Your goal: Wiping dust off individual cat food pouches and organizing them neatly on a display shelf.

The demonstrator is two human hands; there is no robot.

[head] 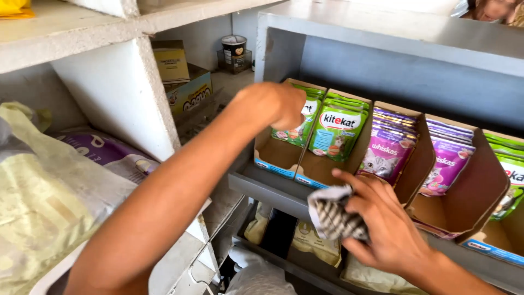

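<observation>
Left hand [275, 104] reaches into the leftmost cardboard tray [275, 155], fingers curled on a green pouch [297, 128]; fingertips hidden, grip unclear. Right hand [382, 221] clutches a striped cloth [330, 216] at the grey shelf [267, 188] edge. Far-right pouches are cut off by the frame.

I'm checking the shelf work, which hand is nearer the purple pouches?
Right. The right hand, holding a striped cloth, sits just below the purple pouches. The left hand is farther off, at the green pouches in the leftmost box.
</observation>
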